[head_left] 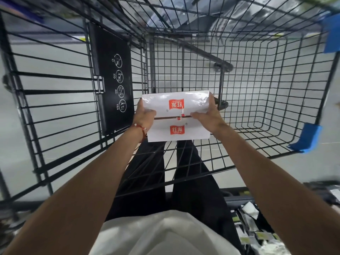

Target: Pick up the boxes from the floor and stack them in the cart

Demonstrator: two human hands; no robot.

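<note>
Pale grey floor (55, 61) shows through every gap as we look straight down into a black wire shopping cart (55, 76). At the left sits the folded child-seat panel (114, 80) with its row of white safety icons. Nothing lies behind it, and I can see no box anywhere in the mesh basket. Moving in, the left hand (145, 115), a red cord bracelet (141, 127) on its wrist, has fingers curled over the near-left edge of a white box (161, 129). The box has two red logos and a dark seam across its middle, and whether it's one carton or two pressed together I can't tell. It's held over the basket near the child-seat end, between both hands and not yet set down. The right hand (207, 116) grips the opposite side, thumb on top and fingers wrapped round the far corner. Further right, the basket mesh runs out to blue padding (309, 138) on the rim. Down at the lower right, blurred packages (257, 227) lie on the floor. They may be more stock, but that's too smeared to call. My read is that we're early, likely on the first box. It needs lowering and releasing, then it's back to the floor for the rest.
</note>
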